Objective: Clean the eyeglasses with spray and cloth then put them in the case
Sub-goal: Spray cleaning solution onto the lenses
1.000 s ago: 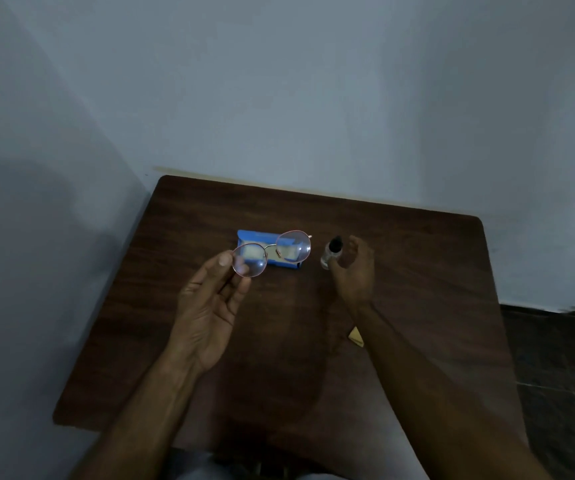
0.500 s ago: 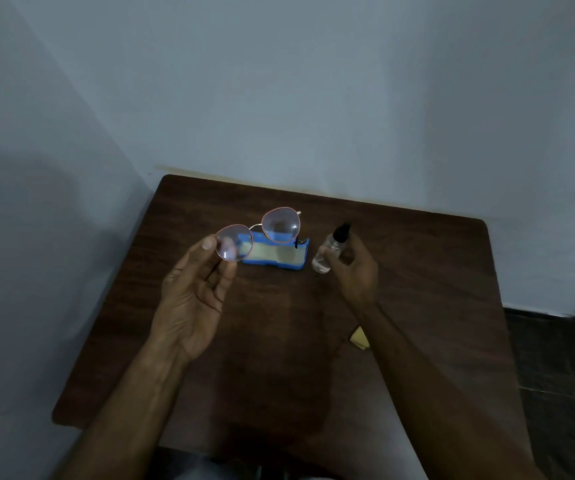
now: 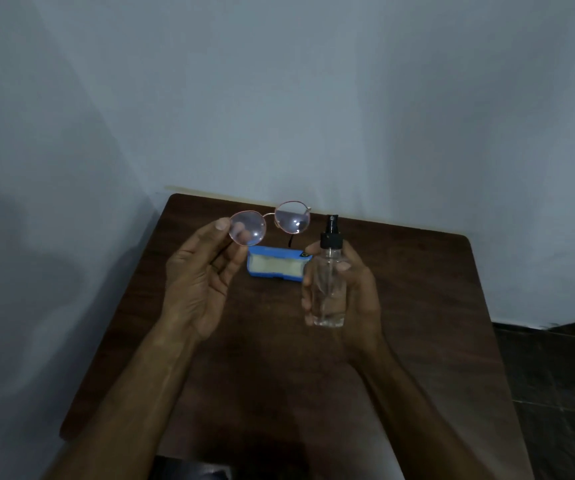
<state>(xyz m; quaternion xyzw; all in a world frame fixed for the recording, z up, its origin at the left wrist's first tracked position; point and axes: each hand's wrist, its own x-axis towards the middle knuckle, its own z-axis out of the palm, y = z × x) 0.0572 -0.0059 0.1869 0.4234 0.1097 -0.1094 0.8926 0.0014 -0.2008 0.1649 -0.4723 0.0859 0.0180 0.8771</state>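
Glasses (image 3: 293, 219) with round lenses and a thin rim are held up just above the centre of the frame. The left hand (image 3: 203, 282) pinches the rim of one lens between thumb and fingertips. The lenses face the camera, and a dark temple tip hangs down behind them.

Right of centre, the right hand (image 3: 357, 296) is wrapped round a clear spray bottle (image 3: 327, 289), held upright with its black pump head on top. No finger appears to rest on the pump. The nozzle stands just beside the nearer lens but does not touch it.

Between the hands and farther back, a blue case (image 3: 275, 270) lies open on the brown table (image 3: 417, 306), showing only its pale lining. No cloth is in view.

The job looks to be at its start: both tools of the first step are in hand, yet no spray or droplets can be made out on the lenses, though the dim light makes that hard to judge. Nearly everything remains — spraying, finding the cloth and wiping, then folding the temples and laying the glasses in the waiting case.
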